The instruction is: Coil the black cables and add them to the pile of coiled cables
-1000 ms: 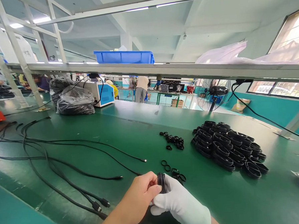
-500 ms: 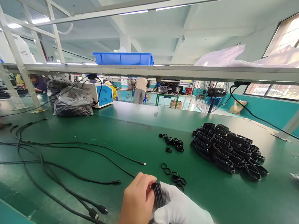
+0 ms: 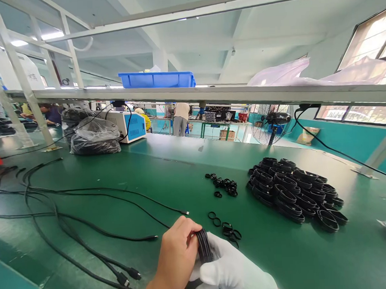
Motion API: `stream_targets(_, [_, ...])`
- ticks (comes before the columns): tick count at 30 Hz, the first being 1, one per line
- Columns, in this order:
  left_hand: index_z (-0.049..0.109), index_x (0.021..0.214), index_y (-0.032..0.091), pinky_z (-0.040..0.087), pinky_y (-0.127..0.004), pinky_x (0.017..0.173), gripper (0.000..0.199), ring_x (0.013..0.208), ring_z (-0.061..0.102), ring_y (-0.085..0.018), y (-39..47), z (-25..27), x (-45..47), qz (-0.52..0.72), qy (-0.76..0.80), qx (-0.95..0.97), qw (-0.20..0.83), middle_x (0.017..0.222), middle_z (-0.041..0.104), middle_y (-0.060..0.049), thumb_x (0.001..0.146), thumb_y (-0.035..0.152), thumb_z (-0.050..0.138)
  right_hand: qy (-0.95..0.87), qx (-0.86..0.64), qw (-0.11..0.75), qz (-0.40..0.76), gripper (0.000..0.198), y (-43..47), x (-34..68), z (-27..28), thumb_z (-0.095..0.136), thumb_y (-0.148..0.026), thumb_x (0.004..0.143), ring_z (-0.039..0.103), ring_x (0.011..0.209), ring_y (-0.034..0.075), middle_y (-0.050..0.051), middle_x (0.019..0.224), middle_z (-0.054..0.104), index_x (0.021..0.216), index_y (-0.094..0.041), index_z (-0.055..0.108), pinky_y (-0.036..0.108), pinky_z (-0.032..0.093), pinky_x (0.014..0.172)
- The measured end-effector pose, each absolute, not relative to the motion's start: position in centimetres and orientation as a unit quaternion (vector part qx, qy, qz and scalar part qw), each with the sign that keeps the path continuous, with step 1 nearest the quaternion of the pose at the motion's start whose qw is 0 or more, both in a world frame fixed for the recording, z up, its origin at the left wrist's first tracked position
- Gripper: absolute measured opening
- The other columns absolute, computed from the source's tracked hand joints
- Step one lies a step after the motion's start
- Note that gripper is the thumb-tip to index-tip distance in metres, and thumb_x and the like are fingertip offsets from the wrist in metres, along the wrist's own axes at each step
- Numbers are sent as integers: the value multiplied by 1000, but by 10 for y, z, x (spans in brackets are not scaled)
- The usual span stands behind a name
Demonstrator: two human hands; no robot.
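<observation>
A coiled black cable (image 3: 204, 246) is between my two hands, near the front of the green table (image 3: 139, 173). My bare left hand (image 3: 179, 244) pinches the coil's left side with thumb and fingers. From the right, my right hand (image 3: 230, 265), in a white glove, wraps around the same coil. Just beyond the hands lie several loose black bands (image 3: 228, 229), with a small heap of more bands (image 3: 225, 185) farther back. Uncoiled black cables (image 3: 88, 253) stretch over the table to the left, some with plugs toward me.
A pile of coiled cables (image 3: 292, 191) is at the right. Plastic-wrapped bundles (image 3: 95, 134) and a blue-and-white machine (image 3: 132, 126) stand at the back left. Overhead runs a shelf (image 3: 222, 92) holding a blue tray (image 3: 159, 80). A fan (image 3: 271, 121) and people are beyond.
Both hands stay around the coil, which now shows slightly more between them and stands a little higher. The camera view has shifted slightly.
</observation>
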State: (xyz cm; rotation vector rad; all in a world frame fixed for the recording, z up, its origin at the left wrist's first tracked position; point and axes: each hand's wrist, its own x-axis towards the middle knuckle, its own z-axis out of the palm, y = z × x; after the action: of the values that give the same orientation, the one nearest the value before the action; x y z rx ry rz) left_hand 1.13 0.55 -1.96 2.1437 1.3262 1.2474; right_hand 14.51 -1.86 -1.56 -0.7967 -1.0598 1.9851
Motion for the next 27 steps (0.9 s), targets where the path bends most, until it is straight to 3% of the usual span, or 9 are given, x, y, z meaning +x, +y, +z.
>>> stream_targets(3, [64,78,21,42,-25,61,22,64,54,-14,9,-3,6,385,497,728,274,73,60,1,71,9,47,-382,-255,381,802,48,-19,152,-20,74,-30,59,60,76,17,7,95,57,100,-13,57,27,50,59])
stream_targets(6, [65,96,23,43,-29,78,23,86,57,-18,15,10,-6,359,454,677,455,97,65,-2,77,23,53,-332,-166,376,849,48,-20,159,-22,63,-37,69,62,80,18,10,104,59,110,-13,55,29,50,63])
stream_targets(8, [64,105,23,40,-31,89,28,102,53,-20,19,9,-14,348,375,642,572,110,62,-4,79,28,54,-312,-125,329,882,52,-21,163,-20,55,-40,73,63,79,17,10,99,62,115,-9,54,28,49,69])
stream_targets(11, [63,108,19,41,-32,87,36,100,55,-22,23,-1,-20,339,288,599,666,105,63,-7,74,32,63,-312,-117,265,905,59,-21,162,-21,48,-45,75,64,76,15,10,87,64,111,0,57,25,46,73])
stream_targets(14, [63,105,17,41,-32,85,36,93,56,-20,25,-9,-20,358,302,594,654,98,63,-6,72,32,67,-333,-169,332,866,55,-21,154,-24,48,-50,76,63,74,16,11,99,60,107,-6,57,28,48,65])
stream_targets(17, [64,101,17,41,-32,86,31,93,56,-20,26,-10,-17,362,359,615,602,96,64,-6,73,30,66,-379,-304,417,768,52,-21,143,-24,64,-46,67,62,66,15,9,103,56,106,-14,52,27,48,54])
stream_targets(20, [64,99,17,42,-33,86,31,95,56,-21,25,-8,-14,371,395,630,556,97,64,-6,74,35,64,-417,-427,411,689,60,-22,137,-20,71,-39,59,59,53,12,7,96,55,108,-17,45,24,43,45])
stream_targets(24, [64,100,17,45,-33,84,39,86,59,-19,24,-4,-12,420,457,590,516,95,66,-7,80,48,51,-415,-367,414,722,56,-20,144,-15,67,-44,62,59,52,11,8,101,55,106,-17,46,24,43,45])
stream_targets(27, [66,94,16,48,-32,79,42,80,60,-20,26,-3,-15,441,495,581,473,91,67,-7,78,52,51,-398,-356,447,718,54,-20,149,-12,74,-37,54,58,57,9,6,98,54,99,-15,52,22,43,51])
